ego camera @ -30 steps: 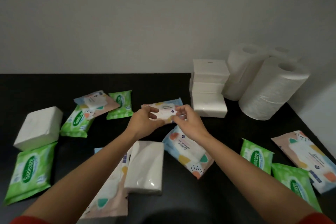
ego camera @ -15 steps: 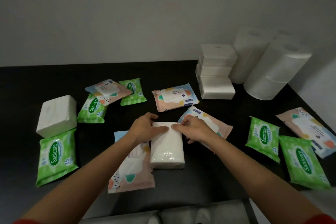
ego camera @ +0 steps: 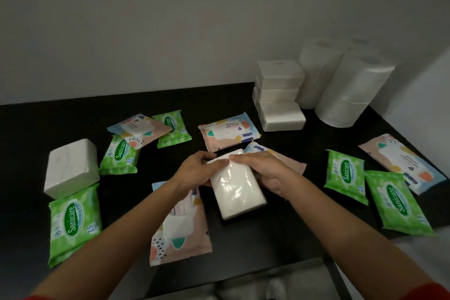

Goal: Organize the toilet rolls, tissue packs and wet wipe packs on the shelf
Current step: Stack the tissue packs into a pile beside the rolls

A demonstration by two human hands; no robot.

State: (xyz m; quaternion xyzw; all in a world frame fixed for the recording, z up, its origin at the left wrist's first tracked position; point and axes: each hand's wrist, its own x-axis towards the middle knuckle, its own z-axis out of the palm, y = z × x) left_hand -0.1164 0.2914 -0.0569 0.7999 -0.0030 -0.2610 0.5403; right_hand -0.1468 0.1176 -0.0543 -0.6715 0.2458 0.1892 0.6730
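Together, left hand point(ego camera: 194, 173) and right hand point(ego camera: 265, 168) grip the clear-wrapped tissue pack point(ego camera: 236, 193).

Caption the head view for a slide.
Left hand and right hand grip a white tissue pack over a black shelf scattered with wet wipe packs.

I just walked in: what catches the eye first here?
The left hand and right hand grip a white tissue pack over the middle of the black shelf. Bright green wet wipe packs lie scattered on both sides, and tall toilet rolls stand at the back right beside stacked tissue packs.
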